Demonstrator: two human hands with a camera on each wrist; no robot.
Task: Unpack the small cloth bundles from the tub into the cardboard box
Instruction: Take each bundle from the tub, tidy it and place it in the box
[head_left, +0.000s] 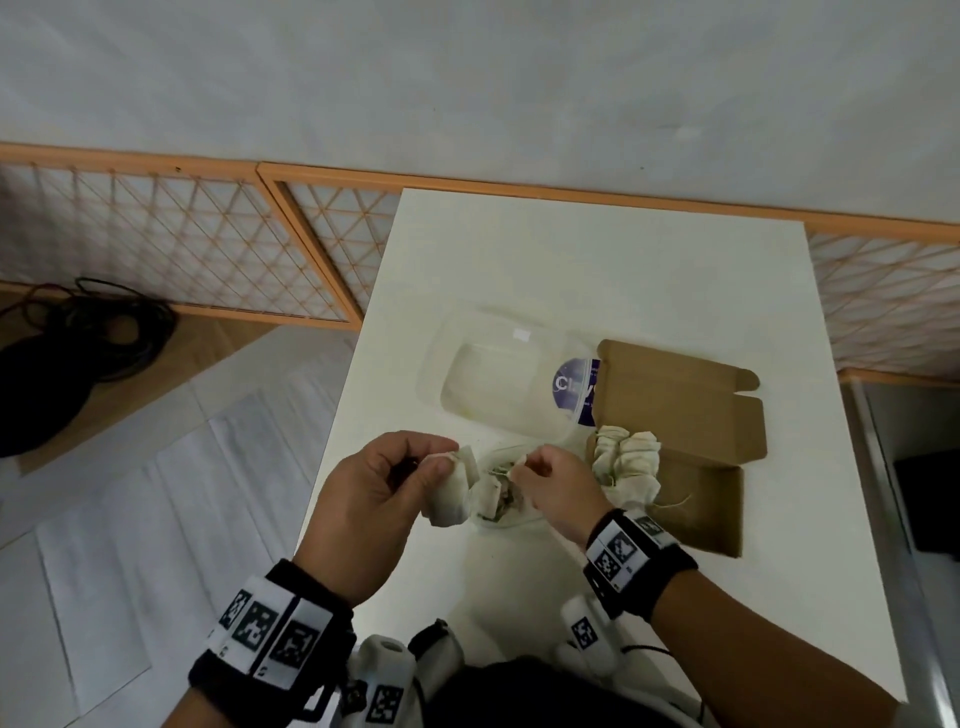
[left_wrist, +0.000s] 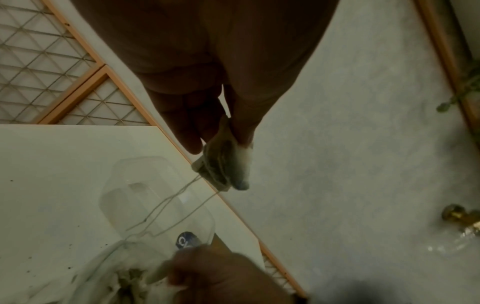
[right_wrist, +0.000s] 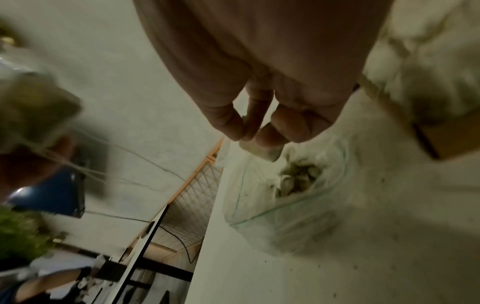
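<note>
A: What is the left hand (head_left: 382, 491) doing?

B: It is raised above the near-left part of the worktop (head_left: 597, 260), fingers curled, thumb and fingertips nipping the gathered top of a small cloth bundle (head_left: 451, 493). The bundle hangs below the grip. In the left wrist view thin strings trail from it down toward the tub.

A: And next to it?

B: The tub (head_left: 493, 499), a clear, shallow thing, sits on the worktop between the two hands. Pale cloth and some darker bits show inside it; how many bundles are left there I cannot tell.

A: The right hand (head_left: 553, 483)?

B: Just over the tub, fingers bent, thumb and first fingers pressed together on a small pale scrap of cloth (right_wrist: 259, 150). Whether that scrap belongs to the hanging bundle or to one in the tub I cannot tell.

A: Further right?

B: A clear lid (head_left: 498, 374) with a blue label lies behind the tub. Beside it the box (head_left: 696, 499) lies with its flap laid back, and bundles (head_left: 626, 460) rest in its near-left corner, close to the right wrist.
</note>
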